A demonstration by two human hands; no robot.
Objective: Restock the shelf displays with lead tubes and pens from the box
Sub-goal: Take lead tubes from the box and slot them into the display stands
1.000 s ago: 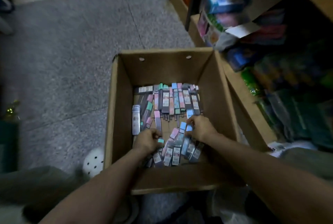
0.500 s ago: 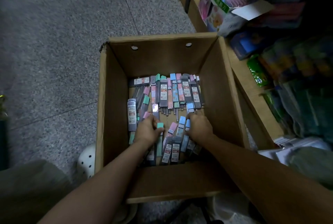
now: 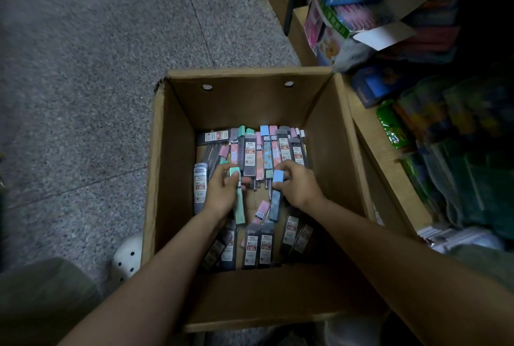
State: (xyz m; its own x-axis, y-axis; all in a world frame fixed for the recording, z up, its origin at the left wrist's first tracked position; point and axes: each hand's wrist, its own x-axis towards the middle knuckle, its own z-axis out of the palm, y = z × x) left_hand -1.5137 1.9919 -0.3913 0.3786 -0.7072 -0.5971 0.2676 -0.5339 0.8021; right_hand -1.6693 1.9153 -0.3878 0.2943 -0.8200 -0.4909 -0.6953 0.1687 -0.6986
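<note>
Down inside the cardboard box (image 3: 178, 178) on the speckled floor (image 3: 83, 67), my left hand (image 3: 222, 192) curls round a mint-green pen (image 3: 238, 201) while my right hand (image 3: 299, 184) pinches a blue pen (image 3: 276, 201). Dark lead tubes (image 3: 250, 156) and pastel pens cover the bottom around both. Beside the box on my right stands the shelf (image 3: 389, 156).

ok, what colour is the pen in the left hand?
Mint green pen, gripped in the left hand; head view.

Lead tubes (image 3: 249, 156) lie in the box (image 3: 178, 173) — shelf (image 3: 389, 156) right.
</note>
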